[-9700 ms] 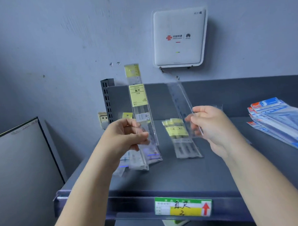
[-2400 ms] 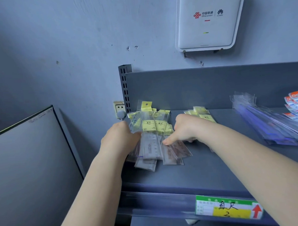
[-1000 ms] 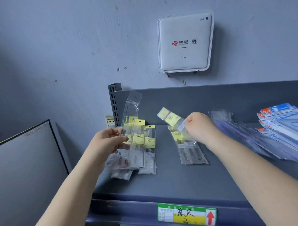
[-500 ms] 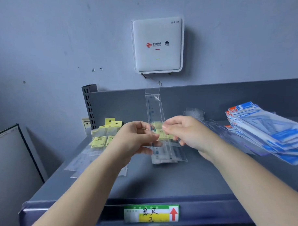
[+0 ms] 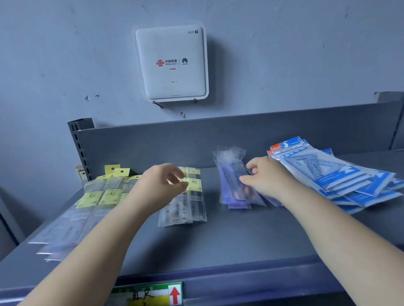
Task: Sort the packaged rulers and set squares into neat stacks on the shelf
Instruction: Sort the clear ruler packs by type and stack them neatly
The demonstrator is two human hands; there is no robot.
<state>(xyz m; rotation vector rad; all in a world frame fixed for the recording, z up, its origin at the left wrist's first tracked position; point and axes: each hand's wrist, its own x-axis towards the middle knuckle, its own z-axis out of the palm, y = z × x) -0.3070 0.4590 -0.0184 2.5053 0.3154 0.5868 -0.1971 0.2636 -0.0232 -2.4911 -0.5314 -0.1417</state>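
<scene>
Rulers in clear packets lie in four groups along the shelf (image 5: pixel 222 243), seen from the head camera. At the far left, a loose fan of yellow-labelled rulers (image 5: pixel 99 202) slides toward the front edge. Beside it sits a tidier yellow-labelled stack (image 5: pixel 187 206), then a small pile of clear-sleeved bluish rulers (image 5: pixel 234 186), and at the right a spread heap of blue set-square packs (image 5: pixel 334 175).

The left hand (image 5: pixel 161 188) hovers over the top of the tidier stack, fingers curled toward the thumb; the blur makes it hard to say whether this grip pinches a packet, so I cannot tell. The right hand (image 5: pixel 266 180) rests on the bluish pile, its fingers bent onto the sleeves and seemingly pressing rather than lifting.

The step in hand looks like squaring up the middle piles. Next, the bluish sleeves need their edges nudged flush, and the left fan and the splayed set-square heap remain to be gathered.
</scene>
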